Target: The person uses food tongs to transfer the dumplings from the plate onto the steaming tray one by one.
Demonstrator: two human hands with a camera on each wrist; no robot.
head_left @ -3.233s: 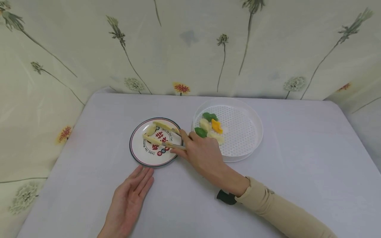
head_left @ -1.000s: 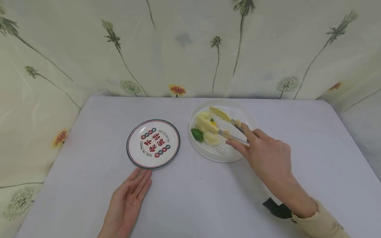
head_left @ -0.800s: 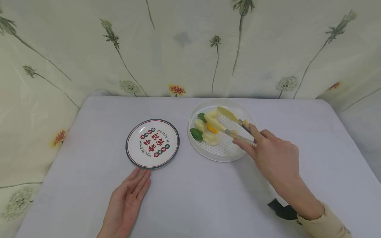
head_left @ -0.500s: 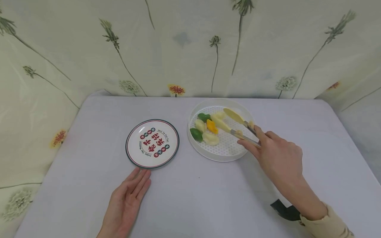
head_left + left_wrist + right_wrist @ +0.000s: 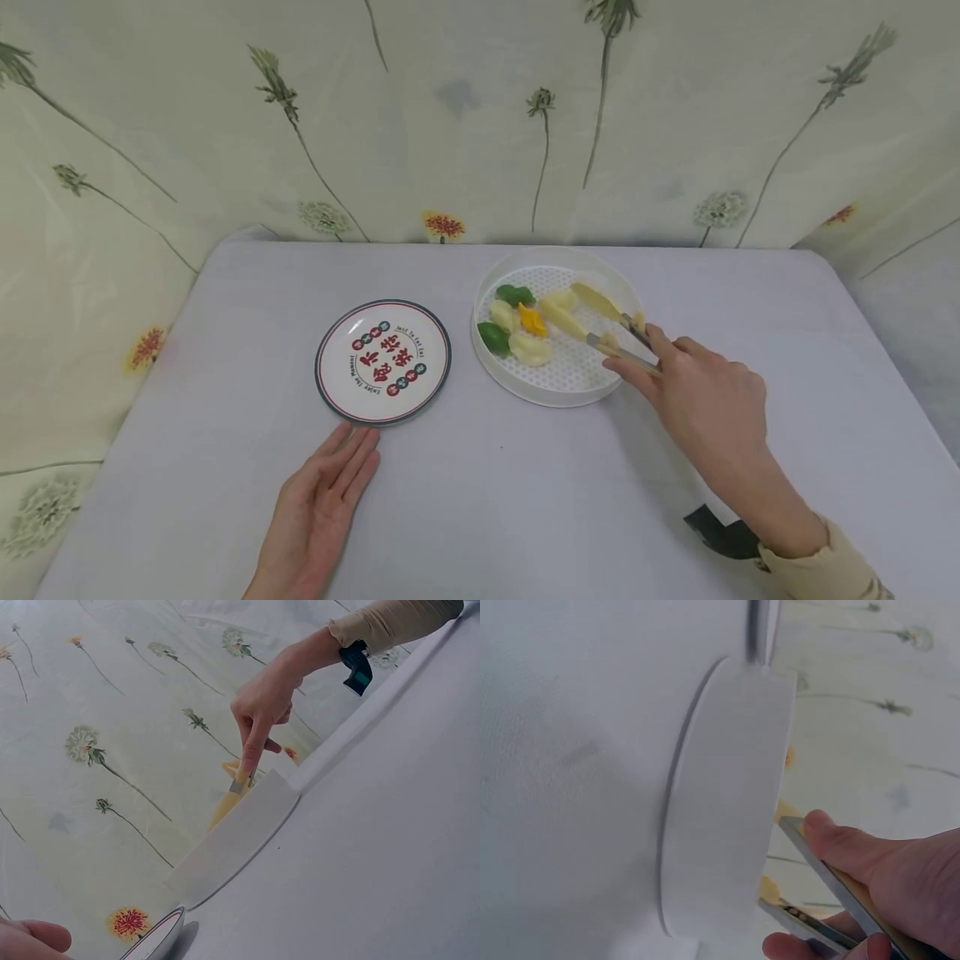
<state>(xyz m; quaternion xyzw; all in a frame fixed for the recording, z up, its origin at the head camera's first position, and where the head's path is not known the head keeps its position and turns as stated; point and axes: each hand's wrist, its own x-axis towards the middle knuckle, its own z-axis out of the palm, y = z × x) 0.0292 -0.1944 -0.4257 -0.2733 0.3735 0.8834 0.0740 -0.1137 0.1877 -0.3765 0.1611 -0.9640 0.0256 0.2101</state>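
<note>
My right hand holds yellow-tipped tongs over the white round steamer basket. The tips are spread apart, with a pale dumpling at them, partly hidden; whether they touch it I cannot tell. To its left in the basket lie a yellow piece, two green pieces, one a leaf-green dumpling, and pale dumplings such as the front one. My left hand lies palm up, its straight fingertips at the near rim of a white plate with red lettering. In the right wrist view, thumb and fingers grip the tongs.
A white cloth covers the table. A flower-printed curtain hangs behind its far edge. The basket's raised wall stands between the tabletop and the tongs. A dark wrist device sits under my right wrist.
My right hand has moved right from the plate to the basket with the tongs. The pale dumpling, earlier on the plate at the tongs' tips, is now in the basket. The left hand stays by the plate.
</note>
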